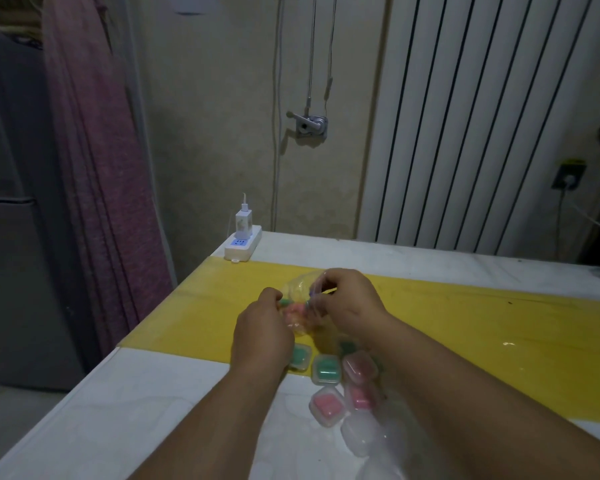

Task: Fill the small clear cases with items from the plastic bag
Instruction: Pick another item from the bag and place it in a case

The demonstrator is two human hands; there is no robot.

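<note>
The only camera sits on my head, looking forward and down across the white table with a yellow sheet (465,327). It is close enough that my forearms fill the lower frame. The table's left edge runs diagonally up to the far left corner, and the beige wall stands behind the far edge.

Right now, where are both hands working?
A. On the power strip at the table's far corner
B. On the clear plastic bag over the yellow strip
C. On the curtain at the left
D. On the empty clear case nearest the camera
B: the left hand and right hand both pinch the clear plastic bag above the yellow strip, away from the power strip and the cases.
</note>
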